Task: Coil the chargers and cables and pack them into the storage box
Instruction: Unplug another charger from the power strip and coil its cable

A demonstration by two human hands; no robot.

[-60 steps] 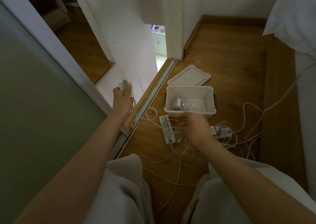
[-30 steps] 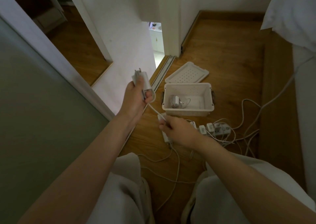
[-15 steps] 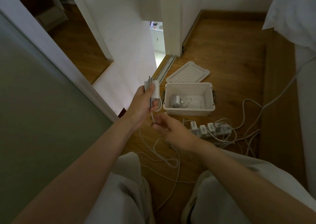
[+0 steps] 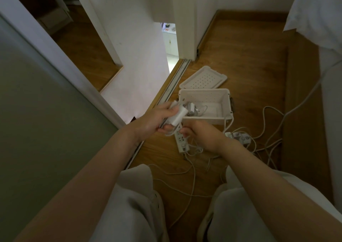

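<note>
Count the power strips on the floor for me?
2. A long white plastic power strip lies under the right hand; the second strip lies further right, beside that wrist. More may be hidden.

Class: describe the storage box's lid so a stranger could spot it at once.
On the wooden floor, by the sliding-door track, stands an open white storage box. The lid lies flat just beyond it. Unlike the cables and power strips, it is a shallow, hole-dotted panel.

A single head-worn wide-angle camera looks forward and steeply down; the left hand and right hand sit close at centre, the storage box farther off on the floor.
</note>
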